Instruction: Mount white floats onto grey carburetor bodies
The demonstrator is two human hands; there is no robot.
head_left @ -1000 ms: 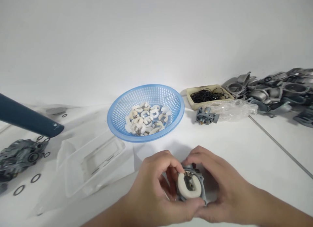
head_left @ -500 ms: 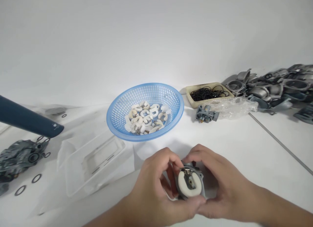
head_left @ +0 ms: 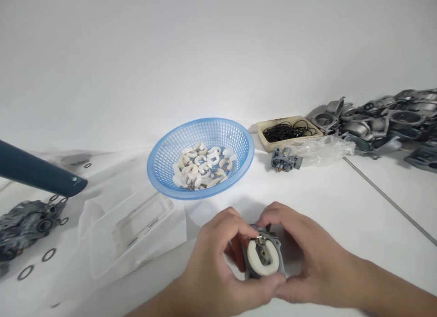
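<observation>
A grey metal carburetor [head_left: 278, 246] with a white U-shaped float [head_left: 253, 258] on its upper face is held between both hands, low in the view. My left hand [head_left: 221, 258] grips it from the left, index fingertip at the float's metal hinge and thumb along the near edge. My right hand [head_left: 307, 258] closes round its right side, fingers at the far edge and thumb at the near one. The carburetor's underside is hidden. Beyond the hands, a blue plastic basket [head_left: 157, 186] holds several more white floats [head_left: 201, 167].
Another carburetor [head_left: 285, 161] lies near a cream tray [head_left: 269, 147] of black rubber rings and clear plastic wrap [head_left: 321, 150]. Metal bowls [head_left: 375, 125] are piled right, beside a thin rod [head_left: 389, 198]. Leftward are a clear container [head_left: 99, 258], carburetors [head_left: 27, 226], rings [head_left: 48, 255] and a dark blue tube [head_left: 41, 171].
The left index fingertip has shifted right onto the float's hinge end. Both hands still hold the carburetor; the view has shifted slightly.
</observation>
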